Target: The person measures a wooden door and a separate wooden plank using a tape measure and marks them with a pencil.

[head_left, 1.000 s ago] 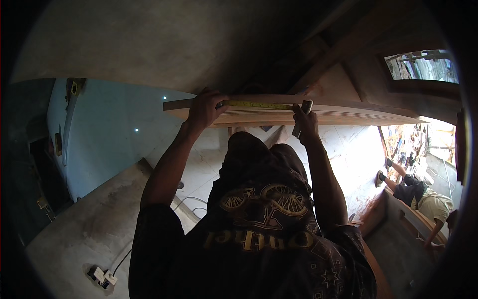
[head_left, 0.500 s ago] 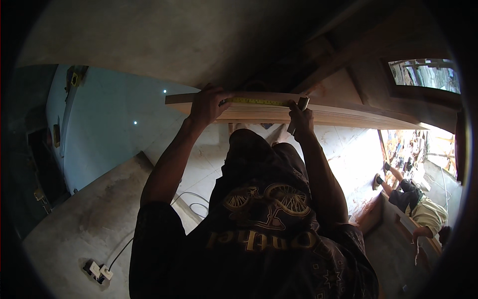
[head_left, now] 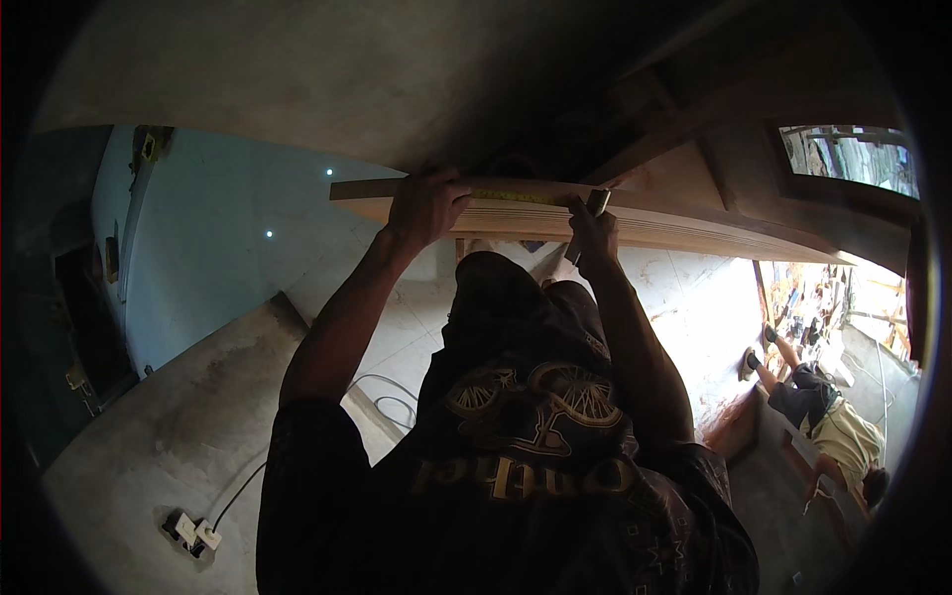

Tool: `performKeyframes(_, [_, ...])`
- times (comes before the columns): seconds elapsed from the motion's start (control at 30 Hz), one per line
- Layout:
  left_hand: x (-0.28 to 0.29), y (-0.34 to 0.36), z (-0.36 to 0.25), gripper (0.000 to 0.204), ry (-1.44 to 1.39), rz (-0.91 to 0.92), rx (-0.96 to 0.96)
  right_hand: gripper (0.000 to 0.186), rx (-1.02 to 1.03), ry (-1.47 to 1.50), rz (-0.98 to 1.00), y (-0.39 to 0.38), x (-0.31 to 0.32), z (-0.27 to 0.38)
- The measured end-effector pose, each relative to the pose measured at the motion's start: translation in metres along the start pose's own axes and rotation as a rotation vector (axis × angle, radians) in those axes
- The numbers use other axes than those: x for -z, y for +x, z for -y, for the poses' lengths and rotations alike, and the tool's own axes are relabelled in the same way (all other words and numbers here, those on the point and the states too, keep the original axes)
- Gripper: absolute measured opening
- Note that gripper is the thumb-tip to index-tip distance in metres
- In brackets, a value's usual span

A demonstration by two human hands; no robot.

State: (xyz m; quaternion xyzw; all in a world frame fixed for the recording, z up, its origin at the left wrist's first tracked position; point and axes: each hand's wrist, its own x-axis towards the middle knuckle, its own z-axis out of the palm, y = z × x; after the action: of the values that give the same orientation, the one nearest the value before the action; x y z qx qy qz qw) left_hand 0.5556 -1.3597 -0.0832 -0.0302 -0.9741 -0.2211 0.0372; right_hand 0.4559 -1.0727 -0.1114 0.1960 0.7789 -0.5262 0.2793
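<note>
1. Closed around the case of the tape (head_left: 521, 196) with the fingers of the right hand (head_left: 593, 233); curled over the wood (head_left: 526, 221) with those of the left hand (head_left: 428, 208), cannot tell whether pinching the tip.
2. Stretched between both hands near the far edge of the wood; open on the near side over floor (head_left: 409, 309), tighter beyond, near a grey surface (head_left: 278, 89).
3. Running left to right, with long axis nearly parallel to the wood.
4. Hidden at the tip, partly covered at the case; glaring toward the wood's right end.

floor (head_left: 412, 307): pale, tiled | wall (head_left: 208, 416): bare grey (plaster, perhaps) | window (head_left: 848, 159): dark-framed, bright
</note>
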Motion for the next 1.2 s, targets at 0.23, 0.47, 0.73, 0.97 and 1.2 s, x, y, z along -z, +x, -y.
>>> performKeyframes(0.23, [0.0,0.001,-0.005,0.013,0.075,0.033,0.028,0.038,0.016,-0.017,-0.032,0.008,-0.001,-0.007])
performKeyframes(0.47, [-0.002,0.005,-0.004,0.013,0.111,0.074,0.018,0.036,0.033,0.087,-0.052,0.004,-0.005,-0.005])
performKeyframes(0.73, [-0.002,0.005,-0.004,0.013,0.096,0.083,0.014,0.029,-0.021,0.056,0.006,0.006,0.007,-0.011])
performKeyframes(0.97, [-0.001,0.005,-0.003,0.012,0.077,0.091,0.029,0.039,-0.048,0.039,0.033,0.006,0.015,-0.01])
performKeyframes(1.2, [0.0,0.006,-0.004,0.01,0.08,0.072,0.018,0.02,-0.021,0.231,0.087,-0.001,0.012,-0.005])
